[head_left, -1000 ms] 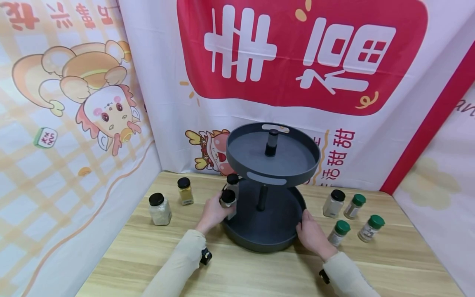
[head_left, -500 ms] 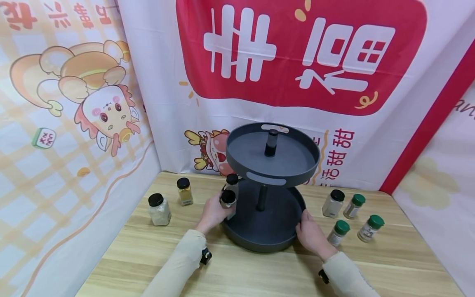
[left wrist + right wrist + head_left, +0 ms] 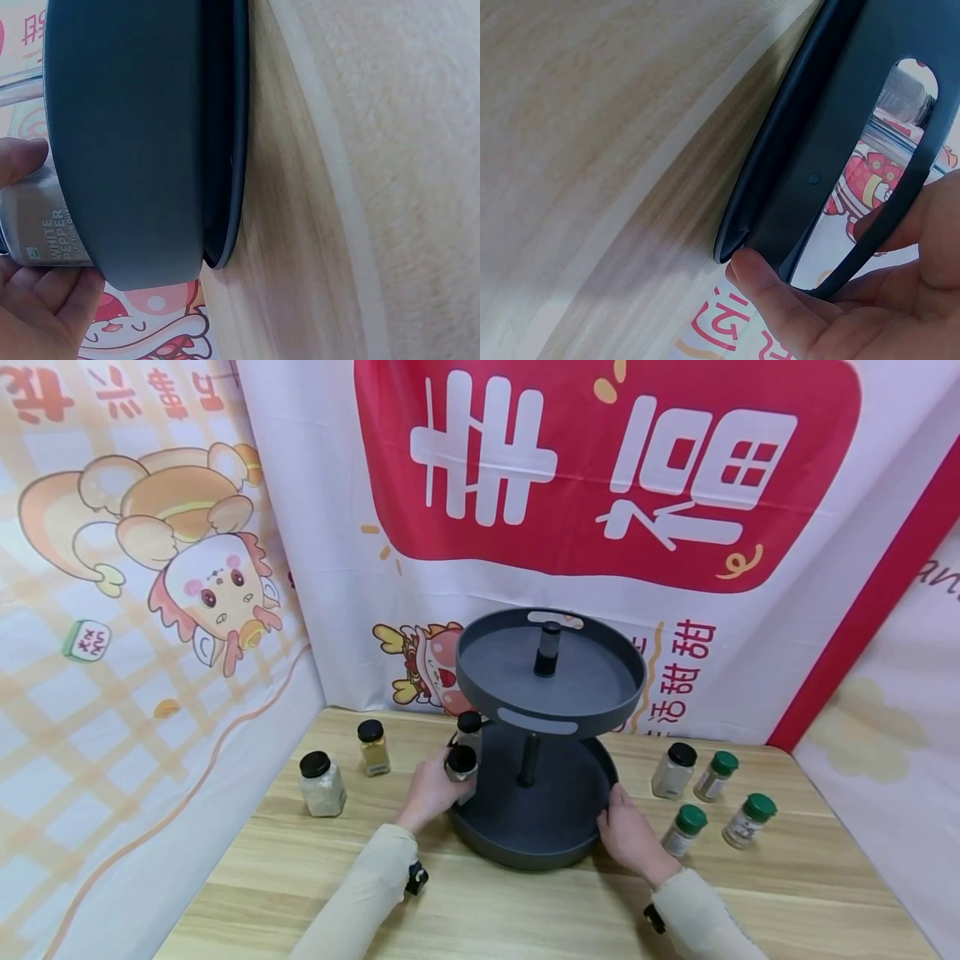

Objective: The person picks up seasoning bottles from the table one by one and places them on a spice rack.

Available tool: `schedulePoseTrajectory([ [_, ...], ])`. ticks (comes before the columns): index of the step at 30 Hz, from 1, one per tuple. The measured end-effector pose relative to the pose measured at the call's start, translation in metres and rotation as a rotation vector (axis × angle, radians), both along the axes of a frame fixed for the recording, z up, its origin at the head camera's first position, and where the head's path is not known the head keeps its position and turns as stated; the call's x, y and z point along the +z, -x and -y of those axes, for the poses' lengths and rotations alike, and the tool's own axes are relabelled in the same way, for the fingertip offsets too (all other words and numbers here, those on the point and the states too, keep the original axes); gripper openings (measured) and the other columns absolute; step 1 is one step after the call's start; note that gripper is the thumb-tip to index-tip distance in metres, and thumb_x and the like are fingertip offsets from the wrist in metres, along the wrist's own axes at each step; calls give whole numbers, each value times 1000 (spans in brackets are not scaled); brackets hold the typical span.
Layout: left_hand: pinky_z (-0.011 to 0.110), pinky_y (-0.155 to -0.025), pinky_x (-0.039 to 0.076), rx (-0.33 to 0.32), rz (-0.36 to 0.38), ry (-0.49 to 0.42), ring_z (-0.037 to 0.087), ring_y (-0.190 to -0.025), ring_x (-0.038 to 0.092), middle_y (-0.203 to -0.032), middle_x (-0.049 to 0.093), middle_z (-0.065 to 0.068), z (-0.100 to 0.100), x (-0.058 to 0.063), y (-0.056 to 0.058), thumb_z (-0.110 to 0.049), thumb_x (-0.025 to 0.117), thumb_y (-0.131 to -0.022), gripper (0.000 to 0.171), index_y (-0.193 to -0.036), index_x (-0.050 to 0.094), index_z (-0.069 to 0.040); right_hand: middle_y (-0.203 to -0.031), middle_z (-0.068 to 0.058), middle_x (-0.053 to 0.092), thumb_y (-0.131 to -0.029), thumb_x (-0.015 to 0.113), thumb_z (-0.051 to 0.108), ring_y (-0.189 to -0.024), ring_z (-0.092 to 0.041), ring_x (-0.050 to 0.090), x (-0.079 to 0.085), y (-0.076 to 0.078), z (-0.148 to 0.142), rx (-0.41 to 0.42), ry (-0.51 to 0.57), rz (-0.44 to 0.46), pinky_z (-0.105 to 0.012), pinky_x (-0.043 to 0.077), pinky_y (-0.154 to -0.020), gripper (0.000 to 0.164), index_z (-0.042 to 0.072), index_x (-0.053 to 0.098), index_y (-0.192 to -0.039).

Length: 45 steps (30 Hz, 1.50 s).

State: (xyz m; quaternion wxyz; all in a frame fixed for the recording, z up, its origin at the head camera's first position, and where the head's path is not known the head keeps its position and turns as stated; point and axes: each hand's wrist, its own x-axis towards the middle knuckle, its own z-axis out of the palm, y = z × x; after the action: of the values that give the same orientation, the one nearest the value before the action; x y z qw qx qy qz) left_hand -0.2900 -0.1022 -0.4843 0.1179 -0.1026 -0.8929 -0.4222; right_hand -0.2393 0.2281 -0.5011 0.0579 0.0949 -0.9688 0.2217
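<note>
A dark grey two-tier round tray stand [image 3: 555, 827] stands on the table, its upper tray [image 3: 551, 693] raised on a central post. At the left rim of the lower tray, my left hand [image 3: 431, 789] grips a black-lidded spice jar [image 3: 461, 762], whose label in the left wrist view reads white pepper [image 3: 37, 217]. The jar's base is hidden behind the tray wall. Another black-lidded jar [image 3: 470, 727] stands just behind it in the lower tray. My right hand [image 3: 633, 835] grips the lower tray's right rim beside its handle slot [image 3: 881, 150], thumb on the outer wall.
On the left stand a jar of white contents [image 3: 324, 789] and a jar of yellow contents [image 3: 375, 747]. To the right are a black-lidded jar [image 3: 673, 772] and three green-lidded jars, the nearest [image 3: 684, 831] close to my right hand. Printed cloth [image 3: 337, 568] hangs behind.
</note>
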Motion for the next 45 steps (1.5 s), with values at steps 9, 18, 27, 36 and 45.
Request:
schedulePoseTrajectory([
  [9,41,-79,50,2,8,19,24,-89,64,-99,68,9,-1,2,-1,-18,81,-70,42,-107,64,-7,-127,-36,43,-93,46,6,-108,-42,54,1,0,1,-4,7,-16,-50,48,-85,51,-22,29,-132],
  [18,41,-79,51,-9,-1,18,25,-89,64,-98,68,9,-1,1,-1,-16,81,-70,39,-105,64,-7,-126,-36,43,-94,46,6,-106,-39,55,3,-2,2,-7,1,3,-49,48,-84,52,-23,29,-133],
  [27,41,-82,50,-18,-12,6,26,-92,63,-101,67,10,-1,0,-1,-13,81,-71,42,-108,62,-5,-123,-35,45,-93,47,6,-104,-40,56,3,-2,2,-2,2,-21,-49,49,-82,50,-23,31,-131],
  [36,43,-85,48,-24,-7,0,29,-97,62,-105,66,13,-1,0,-1,-9,80,-71,46,-112,61,-4,-132,-44,34,-93,47,6,-115,-48,47,0,-6,4,-8,-34,-36,-52,45,-89,55,-27,26,-132],
  [45,43,-86,48,-25,6,-29,29,-99,61,-108,65,14,0,-1,-1,-9,80,-72,48,-115,59,-3,-131,-45,34,-93,48,6,-112,-49,49,0,-9,6,-6,-40,-62,-52,46,-87,55,-28,27,-131],
])
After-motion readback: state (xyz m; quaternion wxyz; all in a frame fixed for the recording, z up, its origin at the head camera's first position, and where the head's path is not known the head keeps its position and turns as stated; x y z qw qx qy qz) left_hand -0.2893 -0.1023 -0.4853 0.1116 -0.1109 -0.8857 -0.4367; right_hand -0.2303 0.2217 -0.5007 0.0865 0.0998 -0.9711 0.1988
